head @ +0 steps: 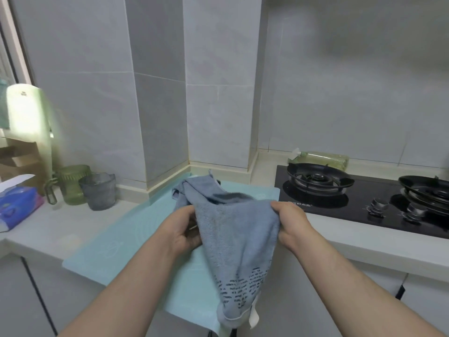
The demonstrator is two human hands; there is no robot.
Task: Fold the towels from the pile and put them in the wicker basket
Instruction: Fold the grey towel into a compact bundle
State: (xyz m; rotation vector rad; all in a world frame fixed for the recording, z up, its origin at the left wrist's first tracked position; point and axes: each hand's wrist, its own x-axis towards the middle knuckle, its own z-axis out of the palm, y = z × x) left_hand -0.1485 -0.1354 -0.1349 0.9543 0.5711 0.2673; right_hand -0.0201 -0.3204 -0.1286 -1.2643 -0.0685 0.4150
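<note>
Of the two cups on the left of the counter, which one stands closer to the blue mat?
The grey cup; the green cup stands on its far side, farther left from the mat.

Towel [238, 239]: blue-grey terry cloth, fuzzy looped nap, matt, with a band of darker woven dashes near the low end. Small white fabric label [254, 317] at its hem. Mat [116, 242]: pale teal, smooth, matt, looks like a thin flexible sheet. Surface [60, 227]: pale, stone-like, smooth, low sheen. Hob [340, 210]: black glass, glossy, reflective. Burner ring [318, 181]: dark metal, dull. Knobs [380, 203]: shiny metal. Wall tiles [97, 93]: grey, smooth, faint sheen. Green cup [73, 184]: translucent, ribbed. Grey cup [98, 190]: translucent, smooth. Tissue pack [17, 207]: glossy plastic wrap. Bottle [320, 158]: clear plastic.
</note>
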